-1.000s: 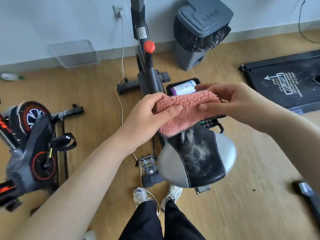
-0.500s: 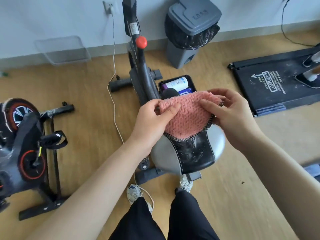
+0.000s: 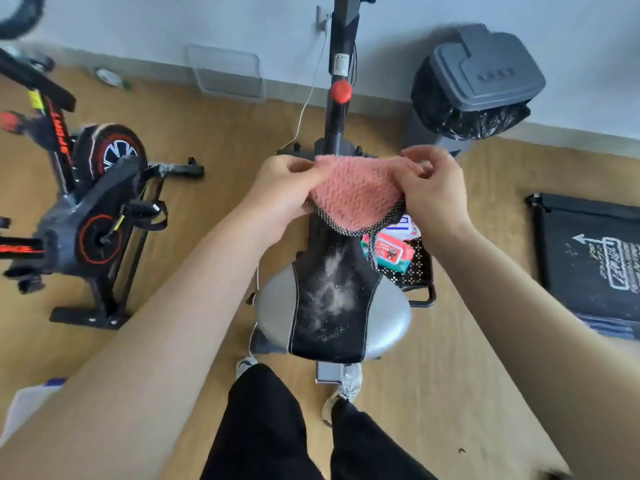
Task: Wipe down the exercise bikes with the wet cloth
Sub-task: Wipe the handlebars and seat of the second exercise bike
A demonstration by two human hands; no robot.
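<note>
Above the dusty saddle [image 3: 332,306], left grip [image 3: 280,192] and right grip [image 3: 436,192] pinch one cloth [image 3: 356,195] — pink, nubbly.

We are wearing loose black fabric trousers [image 3: 277,427] covering both legs. On our feet we are wearing pale white-and-grey lace-up trainers: the left trainer [image 3: 246,364] is showing only its toe, the right trainer [image 3: 350,381] its laced top. Our left grip [image 3: 280,188] and right grip [image 3: 436,195] are going bare, forearms likewise.
</note>
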